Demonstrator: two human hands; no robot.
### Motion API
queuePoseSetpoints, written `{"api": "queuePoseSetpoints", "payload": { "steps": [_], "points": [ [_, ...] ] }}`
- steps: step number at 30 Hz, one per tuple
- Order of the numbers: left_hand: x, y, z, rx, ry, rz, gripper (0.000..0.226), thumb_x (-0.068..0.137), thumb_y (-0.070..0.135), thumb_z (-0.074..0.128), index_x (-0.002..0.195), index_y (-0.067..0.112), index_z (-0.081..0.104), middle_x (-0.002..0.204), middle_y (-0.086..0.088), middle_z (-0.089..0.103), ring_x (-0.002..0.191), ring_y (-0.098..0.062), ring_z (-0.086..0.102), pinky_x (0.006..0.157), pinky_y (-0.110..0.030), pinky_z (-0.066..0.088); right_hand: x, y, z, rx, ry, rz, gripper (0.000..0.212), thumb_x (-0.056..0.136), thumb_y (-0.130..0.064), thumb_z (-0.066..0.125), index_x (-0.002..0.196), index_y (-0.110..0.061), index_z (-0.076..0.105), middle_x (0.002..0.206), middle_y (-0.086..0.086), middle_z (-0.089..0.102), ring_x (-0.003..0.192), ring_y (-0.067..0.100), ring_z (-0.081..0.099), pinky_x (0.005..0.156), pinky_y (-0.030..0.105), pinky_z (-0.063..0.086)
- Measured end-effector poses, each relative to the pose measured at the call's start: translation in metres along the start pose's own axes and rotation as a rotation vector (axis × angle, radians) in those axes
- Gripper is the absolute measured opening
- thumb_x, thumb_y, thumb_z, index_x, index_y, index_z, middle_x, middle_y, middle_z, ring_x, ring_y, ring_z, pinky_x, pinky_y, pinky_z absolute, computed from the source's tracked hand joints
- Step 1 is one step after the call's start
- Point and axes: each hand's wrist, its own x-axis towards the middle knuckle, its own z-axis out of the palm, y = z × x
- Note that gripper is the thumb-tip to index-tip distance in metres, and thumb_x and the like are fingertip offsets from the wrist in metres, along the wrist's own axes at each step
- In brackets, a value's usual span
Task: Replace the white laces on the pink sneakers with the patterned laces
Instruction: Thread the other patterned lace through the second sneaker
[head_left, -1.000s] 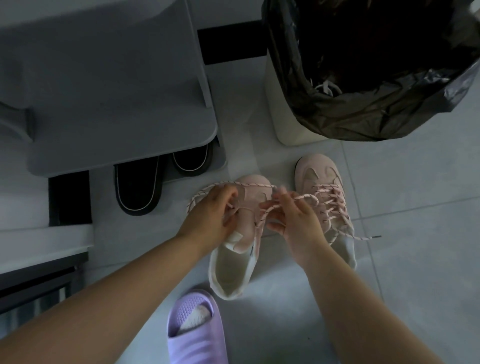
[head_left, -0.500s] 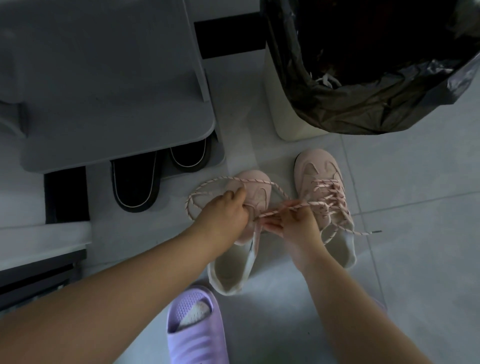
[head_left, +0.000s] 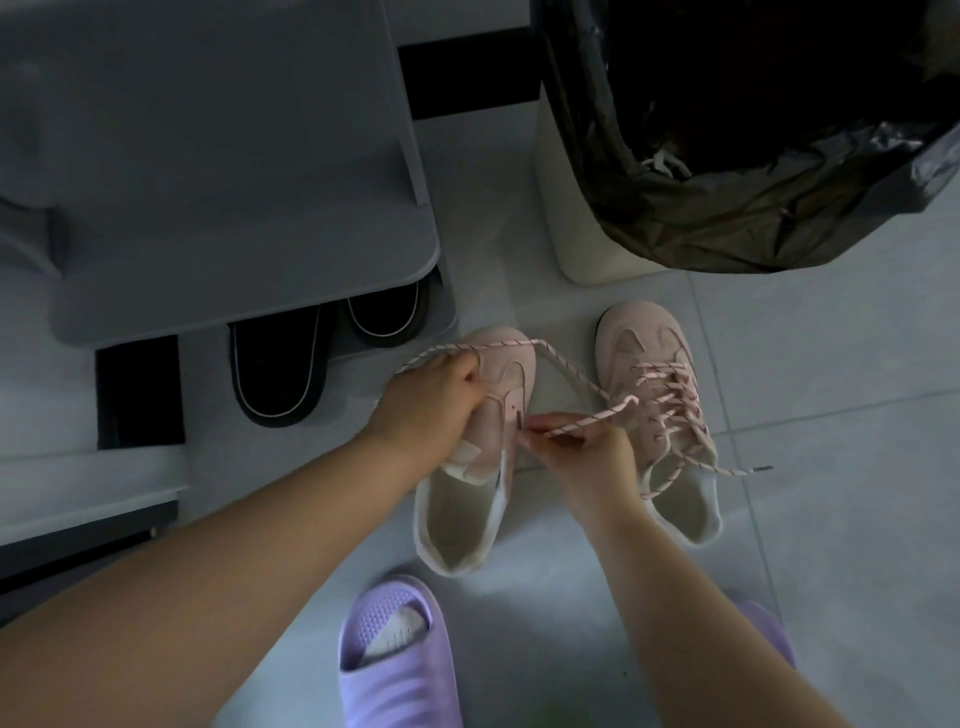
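Observation:
Two pink sneakers stand on the tiled floor. The left sneaker (head_left: 511, 371) has no lace through its eyelets that I can see. My left hand (head_left: 436, 402) grips its upper, with a patterned lace (head_left: 563, 364) looping out from under the fingers over the toe. My right hand (head_left: 582, 447) pinches the dark tip of that lace right at an eyelet on the shoe's right side. The right sneaker (head_left: 649, 364) is laced with a patterned lace (head_left: 670, 395), whose loose end (head_left: 737, 472) trails on the floor.
A white bin (head_left: 571, 208) lined with a black bag (head_left: 779, 182) stands behind the shoes. A grey stool or shelf (head_left: 234, 182) is at the left, with black slippers (head_left: 280, 364) beneath it. My foot in a purple slide (head_left: 395, 654) is near the bottom.
My left hand moved from the lace down onto the left sneaker's upper. My right hand lowered and brought the lace tip to an eyelet. The lace loop stretched out over the toe.

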Motion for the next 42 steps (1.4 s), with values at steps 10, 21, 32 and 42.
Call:
{"api": "queuePoseSetpoints", "payload": {
  "steps": [10,21,32,42],
  "points": [
    [-0.015,-0.016,0.017,-0.329,0.118,0.212,0.022,0.074,0.020,0.047,0.066,0.011,0.064,0.070,-0.003,0.066,0.076,-0.010,0.045,0.074,-0.026,0.036,0.011,-0.010,-0.008,0.102,-0.078,0.110,0.017,0.091,0.000,0.050,0.079,-0.005,0.059,0.067,0.007,0.065,0.060,0.012,0.065,0.060,0.020,0.056],
    [-0.016,-0.004,0.021,-0.453,0.080,0.106,0.023,0.074,0.028,0.046,0.069,0.012,0.061,0.069,-0.001,0.065,0.079,-0.012,0.048,0.069,-0.028,0.038,-0.011,0.006,0.002,0.462,0.053,0.211,0.010,0.085,0.007,0.057,0.079,0.005,0.064,0.064,0.007,0.065,0.056,0.006,0.065,0.058,0.015,0.054],
    [-0.001,0.006,0.012,-0.197,-0.073,0.224,0.006,0.085,0.016,0.055,0.081,0.014,0.058,0.085,0.002,0.061,0.095,-0.017,0.048,0.073,-0.017,0.018,-0.007,0.009,0.007,0.303,0.067,0.162,0.022,0.086,0.008,0.055,0.069,-0.005,0.062,0.065,0.007,0.064,0.053,0.002,0.063,0.054,0.014,0.052],
    [-0.007,0.003,0.017,-0.236,0.089,0.305,0.017,0.069,0.026,0.047,0.060,0.020,0.059,0.058,0.008,0.057,0.073,-0.008,0.038,0.060,-0.017,0.031,-0.006,0.010,0.004,0.277,0.052,0.192,0.014,0.085,0.008,0.056,0.076,-0.002,0.059,0.068,0.010,0.064,0.059,0.012,0.064,0.057,0.018,0.055]
  ]
}}
